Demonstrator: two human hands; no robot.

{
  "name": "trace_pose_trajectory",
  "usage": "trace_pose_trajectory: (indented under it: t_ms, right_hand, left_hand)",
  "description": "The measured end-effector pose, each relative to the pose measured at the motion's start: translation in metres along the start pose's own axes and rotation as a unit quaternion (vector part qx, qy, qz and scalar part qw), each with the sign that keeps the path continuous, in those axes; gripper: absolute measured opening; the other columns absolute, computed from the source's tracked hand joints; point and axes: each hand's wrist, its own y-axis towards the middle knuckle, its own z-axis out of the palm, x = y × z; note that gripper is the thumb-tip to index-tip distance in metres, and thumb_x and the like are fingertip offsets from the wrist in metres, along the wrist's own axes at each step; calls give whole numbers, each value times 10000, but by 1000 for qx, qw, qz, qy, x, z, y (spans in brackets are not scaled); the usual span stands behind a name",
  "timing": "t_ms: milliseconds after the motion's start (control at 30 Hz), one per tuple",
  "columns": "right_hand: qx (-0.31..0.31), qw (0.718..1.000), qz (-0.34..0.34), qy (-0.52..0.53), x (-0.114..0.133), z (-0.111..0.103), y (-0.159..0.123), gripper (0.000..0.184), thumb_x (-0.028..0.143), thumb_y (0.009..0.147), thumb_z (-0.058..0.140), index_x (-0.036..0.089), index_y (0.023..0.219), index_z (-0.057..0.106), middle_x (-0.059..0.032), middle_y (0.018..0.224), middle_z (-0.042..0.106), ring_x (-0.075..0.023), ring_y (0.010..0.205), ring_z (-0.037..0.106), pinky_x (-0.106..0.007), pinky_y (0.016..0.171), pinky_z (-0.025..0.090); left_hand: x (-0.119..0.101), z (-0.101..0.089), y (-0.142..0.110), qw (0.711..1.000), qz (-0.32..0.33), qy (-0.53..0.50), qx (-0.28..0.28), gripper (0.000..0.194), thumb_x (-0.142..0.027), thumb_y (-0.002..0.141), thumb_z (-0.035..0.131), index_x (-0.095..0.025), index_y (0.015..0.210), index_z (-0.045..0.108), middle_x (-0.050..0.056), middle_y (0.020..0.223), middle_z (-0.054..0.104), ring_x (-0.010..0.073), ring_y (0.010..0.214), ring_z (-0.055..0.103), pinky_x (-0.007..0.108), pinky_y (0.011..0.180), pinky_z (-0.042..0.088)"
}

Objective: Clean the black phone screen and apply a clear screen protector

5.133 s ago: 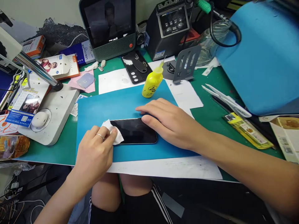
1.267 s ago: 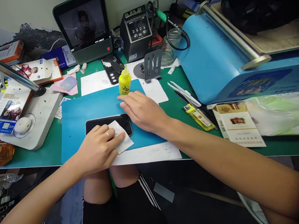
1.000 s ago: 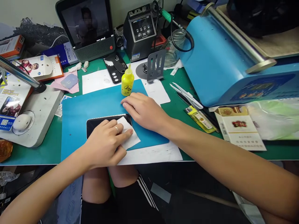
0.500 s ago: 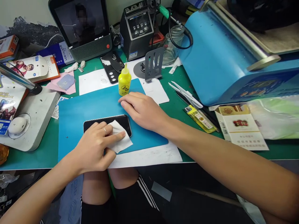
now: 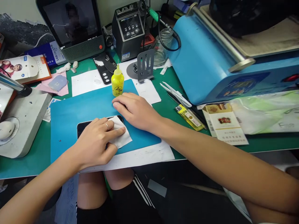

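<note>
A phone [image 5: 82,127] with a black screen lies face up on the blue mat [image 5: 67,113]. My left hand [image 5: 97,141], a ring on one finger, covers much of it. Its index finger presses a white wipe [image 5: 123,139] down over the phone's right end, and the other fingers are bent. My right hand [image 5: 134,109] rests on the mat beyond the phone, fingers loosely curved, with no object visible in it. Just past those fingertips stands a yellow dropper bottle [image 5: 117,83], upright; whether they touch it I cannot tell.
A phone back cover [image 5: 105,67] and a grey stand [image 5: 144,65] sit behind the mat. On the right are white tweezers [image 5: 176,94], a cigarette pack [image 5: 225,126] and a large blue machine [image 5: 198,62]. A white lamp base [image 5: 30,124] stands left; a soldering station [image 5: 128,32] is at the back.
My left hand has slid the wipe rightward across the phone to its right end. My right hand stays in place, while the camera view has turned a little to the right.
</note>
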Motion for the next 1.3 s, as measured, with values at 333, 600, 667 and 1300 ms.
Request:
trace_pose_trajectory:
  t_ms: [333, 600, 667, 1300]
  right_hand:
    - [12, 1000, 11, 4, 2, -2, 1, 337, 346, 1081, 438, 166, 1096, 722, -110, 1078, 752, -276, 1057, 630, -405, 953, 453]
    - [6, 1000, 11, -2, 2, -1, 0, 355, 329, 1082, 432, 141, 1110, 732, -118, 1107, 764, -276, 1081, 660, -391, 958, 464]
    - [-3, 1000, 21, 6, 2, -1, 0, 363, 318, 1077, 432, 126, 1200, 715, -122, 1152, 765, -278, 1106, 672, -388, 950, 475]
    - [-2, 998, 57, 29, 3, -1, -1, 397, 310, 1037, 433, 115, 1348, 583, -131, 1091, 753, -289, 998, 689, -401, 847, 493]
  left_hand:
    - [-1, -1, -2, 1000, 23, 12, 0, 479, -129, 896, 428, -141, 1261, 738, 61, 834, 583, 223, 749, 481, 392, 698, 394]
    - [0, 2, -5, 1000, 20, 19, 2, 485, -129, 938, 386, -148, 1271, 737, 65, 849, 574, 218, 742, 459, 389, 705, 379]
    - [0, 2, -6, 1000, 11, 14, 3, 496, -134, 940, 384, -162, 1296, 728, 65, 860, 575, 219, 748, 459, 387, 707, 375]
    - [4, 1, -2, 1000, -19, 20, 13, 495, -117, 968, 388, -194, 1322, 726, 74, 885, 597, 227, 778, 476, 381, 681, 328]
